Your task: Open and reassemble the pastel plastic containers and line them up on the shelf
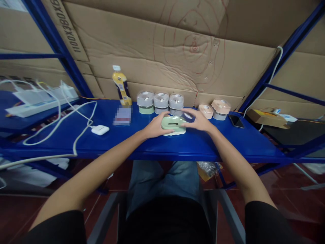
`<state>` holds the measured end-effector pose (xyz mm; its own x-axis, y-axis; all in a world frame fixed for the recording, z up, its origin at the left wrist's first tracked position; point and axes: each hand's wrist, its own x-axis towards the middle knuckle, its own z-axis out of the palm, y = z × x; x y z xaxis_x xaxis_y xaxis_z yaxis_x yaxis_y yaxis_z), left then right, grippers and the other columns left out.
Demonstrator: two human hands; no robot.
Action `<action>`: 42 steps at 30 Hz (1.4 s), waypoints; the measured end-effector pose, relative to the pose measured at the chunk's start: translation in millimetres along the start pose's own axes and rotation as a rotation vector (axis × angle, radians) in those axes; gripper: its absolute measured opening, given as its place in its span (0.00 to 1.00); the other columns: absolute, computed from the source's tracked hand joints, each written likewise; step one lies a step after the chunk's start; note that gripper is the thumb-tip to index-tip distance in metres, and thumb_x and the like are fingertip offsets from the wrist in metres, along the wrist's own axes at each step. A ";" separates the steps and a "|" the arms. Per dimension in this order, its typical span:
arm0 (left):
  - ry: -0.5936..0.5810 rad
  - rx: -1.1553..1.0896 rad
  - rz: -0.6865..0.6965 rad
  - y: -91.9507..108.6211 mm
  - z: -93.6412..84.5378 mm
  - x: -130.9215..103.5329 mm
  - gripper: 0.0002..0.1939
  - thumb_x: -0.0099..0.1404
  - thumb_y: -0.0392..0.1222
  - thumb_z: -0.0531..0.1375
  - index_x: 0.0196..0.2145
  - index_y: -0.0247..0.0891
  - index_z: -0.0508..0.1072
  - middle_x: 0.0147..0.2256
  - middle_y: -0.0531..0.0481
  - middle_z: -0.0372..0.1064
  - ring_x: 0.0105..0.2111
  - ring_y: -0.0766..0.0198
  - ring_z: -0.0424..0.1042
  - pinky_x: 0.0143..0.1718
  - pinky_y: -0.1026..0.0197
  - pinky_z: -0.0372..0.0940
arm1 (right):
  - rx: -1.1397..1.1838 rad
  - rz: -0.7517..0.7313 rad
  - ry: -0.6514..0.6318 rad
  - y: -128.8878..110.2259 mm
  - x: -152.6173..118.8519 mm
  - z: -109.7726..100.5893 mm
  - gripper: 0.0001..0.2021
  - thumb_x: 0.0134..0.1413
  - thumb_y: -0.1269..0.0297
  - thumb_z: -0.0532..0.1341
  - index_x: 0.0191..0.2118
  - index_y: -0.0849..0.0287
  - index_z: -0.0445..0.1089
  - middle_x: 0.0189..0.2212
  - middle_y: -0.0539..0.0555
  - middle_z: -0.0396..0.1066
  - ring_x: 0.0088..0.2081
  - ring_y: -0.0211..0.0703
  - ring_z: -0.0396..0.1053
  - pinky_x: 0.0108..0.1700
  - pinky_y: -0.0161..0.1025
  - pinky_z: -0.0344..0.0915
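Just in front of me, a pale green oval box with a dark slot in its top rests on the blue table. My left hand is closed around its left side, thumb along the front and fingers at the back. On the other side, my right hand is closed on a dark, rounded, ring-like thing, perhaps a tape roll, with its thumb against the box's right edge. A pale, wavy-edged piece shows under the box. Fingers partly hide the box's back.
Behind my hands stand several stacked grey and green containers with clear covers; peach ones are farther right. A yellow bottle, white earphone case with cables and a phone lie around. Cardboard walls the back.
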<state>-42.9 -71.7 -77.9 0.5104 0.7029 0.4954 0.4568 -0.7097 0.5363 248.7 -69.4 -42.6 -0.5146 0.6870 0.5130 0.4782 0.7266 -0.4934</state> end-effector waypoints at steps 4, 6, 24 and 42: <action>-0.002 -0.041 -0.020 -5.1 7.2 1.2 0.60 0.53 0.64 0.77 0.73 0.40 0.56 0.64 0.31 0.72 0.65 0.33 0.73 0.66 0.33 0.67 | -0.033 -0.117 -0.145 -13.7 19.9 12.1 0.40 0.46 0.43 0.79 0.64 0.54 0.77 0.64 0.61 0.78 0.66 0.62 0.74 0.70 0.59 0.67; 0.004 -0.062 -0.011 -9.2 9.4 1.5 0.63 0.51 0.63 0.78 0.74 0.40 0.55 0.66 0.30 0.69 0.66 0.31 0.70 0.67 0.32 0.66 | -0.015 -0.137 -0.194 -17.2 28.9 18.7 0.40 0.46 0.46 0.80 0.64 0.54 0.77 0.63 0.60 0.78 0.65 0.61 0.75 0.69 0.58 0.68; -0.028 0.036 -0.012 -25.4 18.4 2.1 0.51 0.63 0.54 0.72 0.74 0.35 0.54 0.65 0.30 0.67 0.64 0.37 0.73 0.67 0.35 0.68 | -0.420 0.162 -0.338 -38.2 -10.2 10.9 0.46 0.60 0.36 0.68 0.76 0.55 0.60 0.66 0.68 0.69 0.65 0.70 0.69 0.64 0.59 0.70; -0.045 0.168 -0.044 -32.1 20.1 2.7 0.37 0.71 0.52 0.62 0.71 0.34 0.59 0.67 0.28 0.65 0.67 0.37 0.70 0.68 0.36 0.68 | -0.978 0.633 -0.106 -22.4 20.2 -17.0 0.20 0.76 0.60 0.56 0.63 0.69 0.70 0.57 0.76 0.77 0.59 0.67 0.77 0.59 0.53 0.71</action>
<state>-41.5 -47.9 -107.5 0.5173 0.7333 0.4411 0.5930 -0.6788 0.4330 239.7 -71.7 -9.2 -0.0231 0.9580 0.2859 0.9907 -0.0164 0.1348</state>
